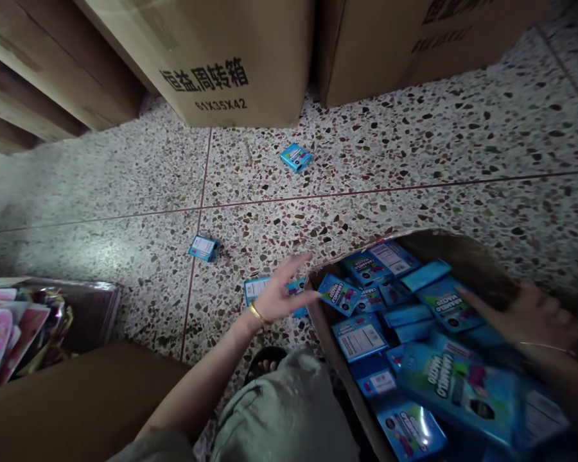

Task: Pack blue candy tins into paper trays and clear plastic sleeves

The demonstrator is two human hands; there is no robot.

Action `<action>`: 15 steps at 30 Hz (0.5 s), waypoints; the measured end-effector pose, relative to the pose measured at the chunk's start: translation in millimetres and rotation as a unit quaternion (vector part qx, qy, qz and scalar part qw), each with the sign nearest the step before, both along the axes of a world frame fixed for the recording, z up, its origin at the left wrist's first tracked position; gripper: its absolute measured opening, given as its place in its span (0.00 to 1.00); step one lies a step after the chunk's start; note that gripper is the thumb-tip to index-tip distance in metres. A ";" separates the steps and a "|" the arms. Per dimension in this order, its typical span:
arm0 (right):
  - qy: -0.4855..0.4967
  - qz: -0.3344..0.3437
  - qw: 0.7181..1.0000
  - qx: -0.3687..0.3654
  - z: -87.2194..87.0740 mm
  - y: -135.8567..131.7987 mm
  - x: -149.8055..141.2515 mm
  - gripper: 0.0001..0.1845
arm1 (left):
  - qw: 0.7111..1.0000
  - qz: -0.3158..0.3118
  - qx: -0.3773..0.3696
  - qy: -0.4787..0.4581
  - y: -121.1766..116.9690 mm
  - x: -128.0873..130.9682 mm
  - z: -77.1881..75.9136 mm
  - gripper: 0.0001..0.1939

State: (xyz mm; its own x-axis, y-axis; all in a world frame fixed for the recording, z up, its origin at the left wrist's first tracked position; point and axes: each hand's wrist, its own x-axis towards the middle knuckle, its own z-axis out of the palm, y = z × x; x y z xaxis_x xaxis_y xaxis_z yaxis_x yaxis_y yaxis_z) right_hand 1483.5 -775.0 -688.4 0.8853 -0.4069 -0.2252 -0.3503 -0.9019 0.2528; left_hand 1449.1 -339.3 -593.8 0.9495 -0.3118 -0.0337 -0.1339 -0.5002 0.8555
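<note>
My left hand (284, 294), with a gold bangle at the wrist, reaches over the floor with fingers apart and nothing visible between them. Its thumb tip is at the left corner of an open carton (328, 356). Beneath and beside the hand lie small blue boxes (255, 290), partly hidden by it. At the carton's right side, my right hand (534, 321) grips the wall, thumb inside and fingers outside; it is dim and blurred. Many blue candy boxes (359, 337) lie jumbled in the carton, with one larger blue box (462, 391) on top.
One blue box (296, 157) lies on the speckled floor ahead, another (203, 248) to the left. Large brown cartons (231, 58) stand along the far side. At lower left are a brown carton (87, 391) and pink printed packets (0, 333).
</note>
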 end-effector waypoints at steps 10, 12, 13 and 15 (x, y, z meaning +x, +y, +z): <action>0.002 -0.048 0.995 0.088 4.2 -3.0 5.8 0.52 | 0.942 0.258 0.202 0.079 70.8 -69.0 -77.6 0.47; -0.003 -0.044 0.995 0.090 3.0 -4.4 4.6 0.52 | 0.965 0.254 0.060 0.030 45.5 -62.0 -35.0 0.47; -0.008 -0.040 0.995 0.090 2.2 -5.0 3.6 0.51 | 0.983 0.184 -0.002 0.018 33.0 -56.6 -15.2 0.49; -0.031 -0.034 0.995 0.085 0.3 -5.2 1.2 0.50 | 0.997 0.037 -0.067 0.007 14.6 -44.9 9.2 0.52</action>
State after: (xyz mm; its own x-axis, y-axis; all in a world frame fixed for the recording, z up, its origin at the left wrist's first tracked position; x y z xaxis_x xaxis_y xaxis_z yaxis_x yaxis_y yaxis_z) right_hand 1484.7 -780.2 -688.1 0.8714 -0.4263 -0.2426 -0.4215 -0.9038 0.0742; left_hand 1404.2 -324.7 -584.7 0.9698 -0.2439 -0.0090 -0.0895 -0.3894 0.9167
